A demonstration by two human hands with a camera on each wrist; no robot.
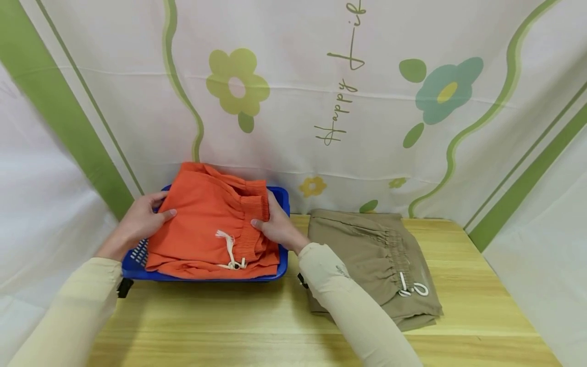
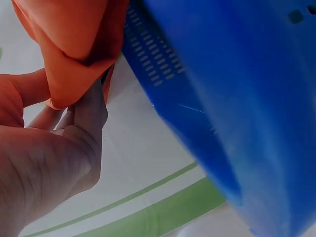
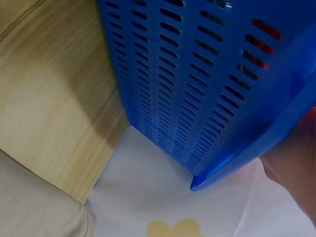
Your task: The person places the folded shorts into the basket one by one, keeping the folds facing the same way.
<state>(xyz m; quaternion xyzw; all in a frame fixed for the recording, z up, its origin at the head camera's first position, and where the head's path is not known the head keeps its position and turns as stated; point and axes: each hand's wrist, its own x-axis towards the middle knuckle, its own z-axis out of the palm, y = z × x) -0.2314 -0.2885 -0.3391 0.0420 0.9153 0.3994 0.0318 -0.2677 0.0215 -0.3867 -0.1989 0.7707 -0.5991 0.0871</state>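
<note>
Folded orange drawstring pants (image 1: 197,219) lie in and over the blue plastic basket (image 1: 284,204), with a white cord at the waistband. My left hand (image 1: 142,219) pinches their left edge, thumb on top. In the left wrist view, the left hand (image 2: 49,163) has a fold of orange cloth (image 2: 74,34) between thumb and fingers, beside the basket wall (image 2: 217,89). At the elastic waistband, my right hand (image 1: 281,227) grips the pants with its thumb in front; its other fingers are hidden. The right wrist view shows the slotted basket side (image 3: 168,84) and part of that hand (image 3: 296,158).
Folded khaki drawstring pants (image 1: 353,260) lie to the right of the basket on the wooden table (image 1: 220,326). A white curtain (image 1: 293,117) with printed flowers hangs behind the table's back edge and along both sides.
</note>
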